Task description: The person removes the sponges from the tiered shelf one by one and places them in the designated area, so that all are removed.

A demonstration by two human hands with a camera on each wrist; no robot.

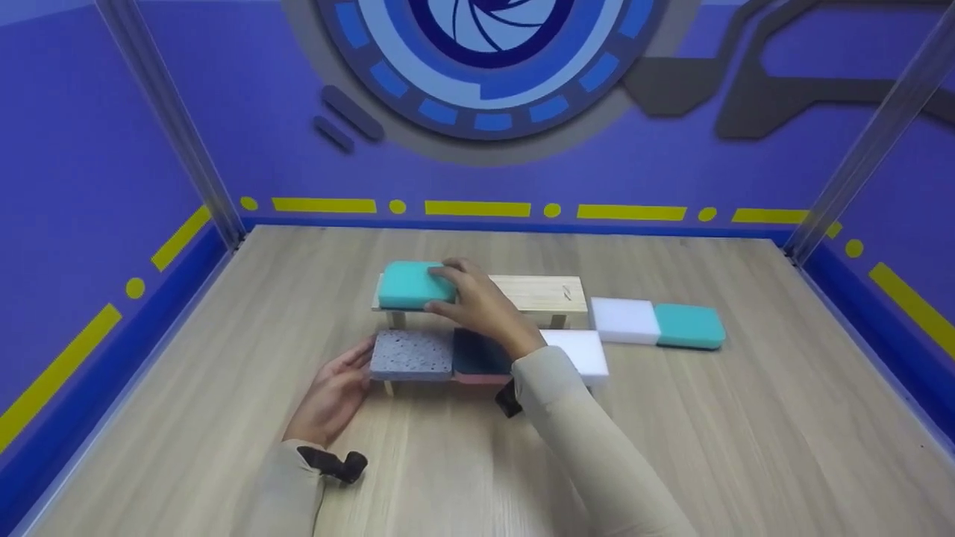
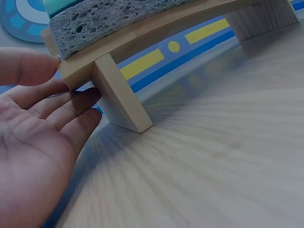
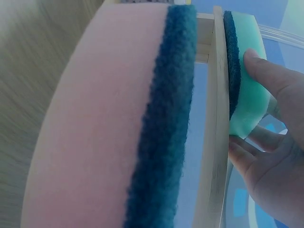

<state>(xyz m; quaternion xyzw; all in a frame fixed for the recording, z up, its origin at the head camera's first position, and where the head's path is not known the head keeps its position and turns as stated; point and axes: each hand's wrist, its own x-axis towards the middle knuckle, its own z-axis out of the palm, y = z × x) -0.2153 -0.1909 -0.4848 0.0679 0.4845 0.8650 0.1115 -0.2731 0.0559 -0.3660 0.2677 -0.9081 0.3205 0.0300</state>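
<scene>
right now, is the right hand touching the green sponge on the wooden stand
Touching. In the right wrist view, the right hand has its thumb on the green sponge.

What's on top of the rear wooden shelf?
Teal sponge at the left end, dark scouring pad down, gripped by the right hand; small dark mark near the right end of the shelf. The hand covers the sponge's right edge and the wood beside it; can't see there.

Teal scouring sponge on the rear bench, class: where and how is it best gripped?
Probably across the near and far sides of the teal scouring sponge, coming from the right: it lies flat at left on the rear bench, whose bare right portion leaves room.
</scene>
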